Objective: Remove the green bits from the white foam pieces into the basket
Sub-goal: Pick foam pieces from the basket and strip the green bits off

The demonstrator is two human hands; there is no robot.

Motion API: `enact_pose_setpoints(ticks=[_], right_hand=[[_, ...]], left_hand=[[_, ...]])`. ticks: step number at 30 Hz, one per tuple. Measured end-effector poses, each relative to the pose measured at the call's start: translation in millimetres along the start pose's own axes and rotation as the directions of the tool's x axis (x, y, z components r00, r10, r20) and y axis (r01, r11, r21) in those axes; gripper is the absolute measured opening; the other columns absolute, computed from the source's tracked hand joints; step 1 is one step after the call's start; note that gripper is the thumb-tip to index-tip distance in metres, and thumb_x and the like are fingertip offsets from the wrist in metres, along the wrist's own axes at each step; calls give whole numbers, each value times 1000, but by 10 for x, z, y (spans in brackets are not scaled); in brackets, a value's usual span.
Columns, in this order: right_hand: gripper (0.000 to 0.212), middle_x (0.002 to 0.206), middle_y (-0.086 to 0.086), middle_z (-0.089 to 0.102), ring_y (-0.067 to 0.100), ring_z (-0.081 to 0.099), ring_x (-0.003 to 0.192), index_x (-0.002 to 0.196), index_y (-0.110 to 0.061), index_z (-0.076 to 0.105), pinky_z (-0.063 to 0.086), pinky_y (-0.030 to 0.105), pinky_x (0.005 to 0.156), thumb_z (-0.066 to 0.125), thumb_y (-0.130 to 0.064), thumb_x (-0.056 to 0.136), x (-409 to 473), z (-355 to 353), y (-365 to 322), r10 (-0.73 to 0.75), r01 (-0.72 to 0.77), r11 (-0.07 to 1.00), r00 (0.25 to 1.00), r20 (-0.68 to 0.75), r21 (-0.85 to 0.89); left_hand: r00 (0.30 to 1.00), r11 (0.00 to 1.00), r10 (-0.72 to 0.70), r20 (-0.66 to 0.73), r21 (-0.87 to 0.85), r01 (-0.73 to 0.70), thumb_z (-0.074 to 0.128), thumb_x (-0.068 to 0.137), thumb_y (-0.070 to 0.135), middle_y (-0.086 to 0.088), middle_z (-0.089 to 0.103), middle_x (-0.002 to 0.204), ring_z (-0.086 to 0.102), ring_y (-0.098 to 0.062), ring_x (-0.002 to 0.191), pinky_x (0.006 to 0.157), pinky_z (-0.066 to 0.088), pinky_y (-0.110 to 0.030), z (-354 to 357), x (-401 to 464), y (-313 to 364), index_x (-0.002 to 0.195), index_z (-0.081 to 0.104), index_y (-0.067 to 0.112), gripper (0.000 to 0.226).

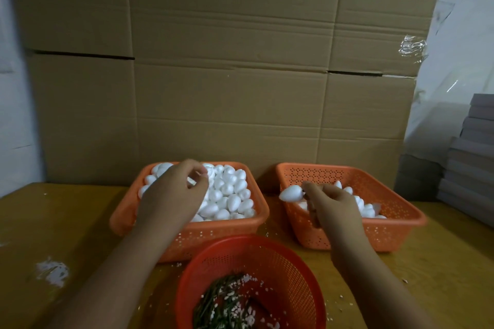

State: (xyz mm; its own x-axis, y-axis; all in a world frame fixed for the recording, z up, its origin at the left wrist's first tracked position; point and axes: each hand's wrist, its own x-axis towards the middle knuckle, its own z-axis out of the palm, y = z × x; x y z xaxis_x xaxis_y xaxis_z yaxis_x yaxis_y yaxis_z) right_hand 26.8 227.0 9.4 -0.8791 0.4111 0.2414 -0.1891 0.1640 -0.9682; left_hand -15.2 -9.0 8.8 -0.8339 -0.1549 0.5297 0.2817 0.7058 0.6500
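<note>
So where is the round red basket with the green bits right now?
In the head view the red basket sits at bottom centre on the table, nearest the person, between the forearms and in front of the two orange baskets.

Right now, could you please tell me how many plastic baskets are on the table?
3: a full orange basket at back left, a sparser orange basket at back right, and a round red basket nearest the camera. None seems hidden.
</note>
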Motion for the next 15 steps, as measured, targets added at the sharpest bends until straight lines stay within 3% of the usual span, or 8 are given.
enact_pose_setpoints(ticks=[3, 5, 7, 9, 12, 15], right_hand=[[30, 64, -1, 62, 15, 51, 59, 74, -7, 65, 42, 31, 63, 58, -27, 95, 87, -152, 14, 24, -16, 998, 991, -134, 65], [21, 82, 3, 69, 16, 61, 68, 101, -7, 67, 48, 30, 63, 53, -24, 98, 118, -219, 16, 99, -65, 977, 982, -159, 204], [37, 94, 5, 69, 18, 65, 78, 136, -8, 50, 51, 28, 63, 50, -17, 100, 136, -235, 22, 158, -109, 941, 979, -131, 320], [49, 105, 10, 68, 20, 67, 85, 146, -14, 39, 53, 29, 64, 51, -11, 98, 139, -204, 51, 137, -92, 952, 981, -138, 291], [26, 96, 5, 71, 14, 67, 76, 119, -15, 63, 54, 29, 66, 57, -9, 94, 62, -72, 28, 9, -4, 997, 998, -66, 83], [15, 73, 3, 69, 12, 61, 60, 89, -16, 70, 48, 27, 61, 58, -7, 93, -72, 77, -33, -86, 105, 992, 970, 230, -73]], left_hand=[[998, 981, -26, 62, 191, 14, 56, 90, 36, 9, 64, 102, 62, -19, 94, 80, 52, -38, -52, 96, -200, 89, 62, 36, 7], [994, 957, -59, 89, 287, 31, 56, 91, 38, 5, 64, 109, 59, -19, 100, 82, 50, -36, -61, 137, -330, 94, 62, 35, 8], [985, 925, -106, 139, 376, 47, 54, 91, 42, 2, 60, 119, 57, -18, 105, 85, 48, -35, -47, 163, -440, 106, 62, 33, 19], [967, 900, -166, 194, 431, 68, 51, 92, 47, 3, 54, 127, 55, -18, 109, 86, 46, -34, -30, 172, -508, 117, 60, 34, 29], [941, 887, -229, 250, 452, 96, 45, 92, 51, 8, 53, 126, 50, -15, 103, 81, 38, -31, -26, 175, -538, 116, 58, 38, 30], [903, 855, -307, 301, 503, 124, 38, 92, 54, 4, 50, 115, 45, -15, 96, 83, 40, -33, -26, 194, -553, 114, 55, 41, 31]])
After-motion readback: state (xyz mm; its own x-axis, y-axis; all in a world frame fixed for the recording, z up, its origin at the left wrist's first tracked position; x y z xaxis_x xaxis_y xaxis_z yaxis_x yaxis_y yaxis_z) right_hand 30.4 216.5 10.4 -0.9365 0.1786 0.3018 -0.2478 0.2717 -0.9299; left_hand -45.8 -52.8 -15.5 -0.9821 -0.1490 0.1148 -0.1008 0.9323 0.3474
